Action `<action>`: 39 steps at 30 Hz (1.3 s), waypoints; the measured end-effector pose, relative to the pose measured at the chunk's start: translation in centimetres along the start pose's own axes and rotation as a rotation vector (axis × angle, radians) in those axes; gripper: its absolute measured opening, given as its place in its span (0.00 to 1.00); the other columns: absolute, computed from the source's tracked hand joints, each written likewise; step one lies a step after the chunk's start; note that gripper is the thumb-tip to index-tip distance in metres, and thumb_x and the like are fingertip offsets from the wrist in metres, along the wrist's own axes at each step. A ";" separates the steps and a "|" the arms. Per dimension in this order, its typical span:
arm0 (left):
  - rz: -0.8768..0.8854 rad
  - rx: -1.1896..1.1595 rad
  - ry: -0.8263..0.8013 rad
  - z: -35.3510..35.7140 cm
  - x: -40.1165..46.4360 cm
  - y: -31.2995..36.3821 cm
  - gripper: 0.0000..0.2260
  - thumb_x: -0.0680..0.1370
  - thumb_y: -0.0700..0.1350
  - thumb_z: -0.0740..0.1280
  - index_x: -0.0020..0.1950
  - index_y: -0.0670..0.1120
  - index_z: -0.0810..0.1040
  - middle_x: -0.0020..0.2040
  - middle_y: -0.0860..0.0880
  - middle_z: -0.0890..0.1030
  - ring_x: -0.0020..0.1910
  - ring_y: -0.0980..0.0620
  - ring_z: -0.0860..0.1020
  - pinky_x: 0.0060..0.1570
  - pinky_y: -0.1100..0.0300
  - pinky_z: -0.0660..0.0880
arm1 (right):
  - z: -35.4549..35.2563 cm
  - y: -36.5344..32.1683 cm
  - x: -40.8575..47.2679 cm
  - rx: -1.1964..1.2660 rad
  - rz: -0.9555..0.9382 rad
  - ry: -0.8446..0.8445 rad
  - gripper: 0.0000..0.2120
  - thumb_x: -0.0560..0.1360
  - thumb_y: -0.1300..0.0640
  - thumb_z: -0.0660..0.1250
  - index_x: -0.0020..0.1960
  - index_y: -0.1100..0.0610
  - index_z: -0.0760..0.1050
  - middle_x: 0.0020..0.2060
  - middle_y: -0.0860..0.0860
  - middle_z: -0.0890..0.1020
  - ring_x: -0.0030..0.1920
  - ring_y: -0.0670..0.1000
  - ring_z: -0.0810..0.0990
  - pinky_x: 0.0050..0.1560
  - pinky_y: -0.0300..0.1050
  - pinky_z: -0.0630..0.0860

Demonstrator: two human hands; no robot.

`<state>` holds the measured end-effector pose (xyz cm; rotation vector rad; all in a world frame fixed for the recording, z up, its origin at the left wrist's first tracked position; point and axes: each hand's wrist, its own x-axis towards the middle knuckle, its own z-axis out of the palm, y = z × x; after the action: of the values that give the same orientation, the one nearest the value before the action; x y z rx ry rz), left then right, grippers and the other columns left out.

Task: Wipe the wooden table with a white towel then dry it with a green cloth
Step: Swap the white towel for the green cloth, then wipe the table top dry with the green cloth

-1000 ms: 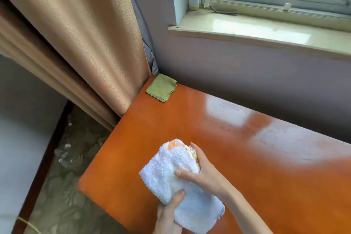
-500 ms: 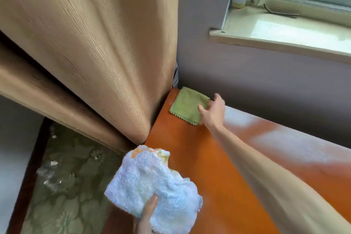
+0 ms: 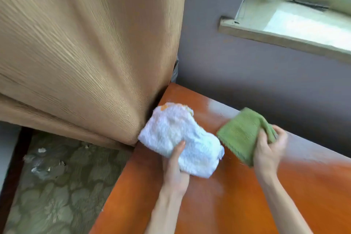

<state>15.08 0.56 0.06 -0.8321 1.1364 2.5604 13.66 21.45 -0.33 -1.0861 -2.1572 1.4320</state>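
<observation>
The orange-brown wooden table (image 3: 237,195) fills the lower right, its far left corner against the wall. My left hand (image 3: 175,169) grips the fluffy white towel (image 3: 178,137), bunched up over the table's left part near the corner. My right hand (image 3: 269,150) holds the folded green cloth (image 3: 241,133) a little to the right, above the tabletop and close beside the towel. Whether either cloth touches the wood cannot be told. Both forearms reach in from the bottom edge.
A tan curtain (image 3: 85,53) hangs at the left, pressing against the table's left corner. A grey wall (image 3: 247,74) runs behind the table, with a pale window sill (image 3: 296,30) above at the right. Patterned floor (image 3: 57,186) with bits of debris lies lower left.
My right hand picked the green cloth up from the far corner and drew it back. My left hand carried the white towel from off the table's edge to the corner area.
</observation>
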 end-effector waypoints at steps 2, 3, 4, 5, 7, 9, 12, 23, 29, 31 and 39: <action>0.015 -0.019 -0.033 1.4 2.7 -0.9 0.28 0.76 0.43 0.71 0.75 0.44 0.70 0.72 0.40 0.74 0.71 0.39 0.72 0.70 0.35 0.67 | -4.1 1.5 -1.5 -0.016 0.092 0.039 0.10 0.80 0.58 0.64 0.61 0.54 0.69 0.55 0.56 0.76 0.55 0.55 0.76 0.56 0.52 0.73; 0.016 -0.053 -0.041 2.2 3.9 -0.9 0.28 0.76 0.43 0.71 0.75 0.44 0.69 0.72 0.41 0.74 0.71 0.39 0.73 0.70 0.35 0.67 | -5.6 1.9 -2.4 -0.010 0.134 0.034 0.09 0.81 0.59 0.63 0.60 0.53 0.70 0.55 0.55 0.76 0.55 0.55 0.76 0.55 0.51 0.73; 0.012 -0.062 -0.043 3.1 5.1 -0.8 0.28 0.76 0.42 0.71 0.75 0.45 0.69 0.72 0.42 0.75 0.70 0.40 0.74 0.69 0.37 0.69 | -6.9 2.3 -3.2 -0.002 0.166 0.018 0.09 0.81 0.61 0.63 0.60 0.53 0.70 0.55 0.54 0.76 0.55 0.55 0.76 0.54 0.49 0.72; 0.025 -0.082 -0.041 4.0 6.2 -0.7 0.28 0.76 0.43 0.72 0.76 0.46 0.69 0.71 0.43 0.75 0.69 0.41 0.74 0.69 0.38 0.70 | -7.9 2.8 -4.0 0.009 0.198 -0.005 0.09 0.81 0.61 0.63 0.60 0.53 0.71 0.53 0.53 0.77 0.54 0.54 0.76 0.52 0.48 0.71; 0.050 -0.102 -0.024 5.4 8.2 -0.4 0.29 0.76 0.44 0.73 0.76 0.48 0.69 0.70 0.44 0.76 0.68 0.42 0.76 0.66 0.40 0.73 | -9.1 3.4 -5.4 0.019 0.244 -0.061 0.09 0.81 0.61 0.63 0.60 0.53 0.72 0.51 0.50 0.78 0.54 0.55 0.77 0.50 0.49 0.74; 0.059 -0.124 0.025 6.5 9.7 -0.2 0.28 0.75 0.43 0.74 0.74 0.50 0.70 0.68 0.46 0.78 0.66 0.43 0.78 0.63 0.41 0.76 | -9.6 4.4 -6.5 0.002 0.269 -0.109 0.09 0.80 0.59 0.65 0.59 0.50 0.73 0.52 0.49 0.80 0.55 0.57 0.79 0.56 0.56 0.77; 0.082 -0.176 0.192 7.2 10.7 -0.4 0.27 0.73 0.43 0.76 0.70 0.52 0.73 0.63 0.48 0.82 0.60 0.45 0.82 0.61 0.40 0.77 | -9.8 5.1 -8.1 -0.034 0.275 -0.167 0.11 0.80 0.57 0.66 0.56 0.41 0.74 0.56 0.50 0.81 0.57 0.57 0.80 0.61 0.63 0.76; -0.139 0.190 0.360 4.9 10.7 1.1 0.39 0.70 0.49 0.80 0.72 0.61 0.59 0.64 0.50 0.77 0.56 0.46 0.79 0.48 0.42 0.82 | -9.7 3.0 -11.4 -0.073 0.247 -0.406 0.15 0.80 0.60 0.64 0.64 0.47 0.71 0.58 0.43 0.77 0.55 0.34 0.75 0.52 0.40 0.69; -0.103 0.257 0.505 6.9 10.3 0.5 0.40 0.72 0.55 0.77 0.75 0.57 0.56 0.54 0.53 0.71 0.58 0.42 0.77 0.61 0.42 0.77 | -10.2 2.3 -13.2 -0.097 0.221 -0.451 0.16 0.80 0.62 0.64 0.64 0.46 0.71 0.58 0.37 0.75 0.52 0.25 0.72 0.54 0.33 0.68; -0.141 0.232 0.548 8.2 10.4 1.1 0.42 0.71 0.59 0.76 0.76 0.58 0.54 0.55 0.52 0.68 0.60 0.38 0.76 0.62 0.40 0.75 | -10.5 2.1 -13.5 -0.098 0.201 -0.449 0.16 0.80 0.62 0.64 0.64 0.46 0.71 0.59 0.36 0.75 0.54 0.27 0.72 0.57 0.34 0.68; -0.222 0.513 0.555 3.4 8.4 -2.1 0.55 0.52 0.77 0.70 0.73 0.57 0.53 0.66 0.46 0.70 0.60 0.42 0.78 0.59 0.42 0.77 | -10.5 2.5 -13.8 -0.135 0.242 -0.401 0.14 0.81 0.56 0.64 0.65 0.44 0.70 0.61 0.46 0.77 0.61 0.49 0.76 0.64 0.56 0.73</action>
<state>7.72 4.24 -4.24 -1.4603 1.6372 1.7679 30.35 18.34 3.87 -1.2281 -2.4958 1.7595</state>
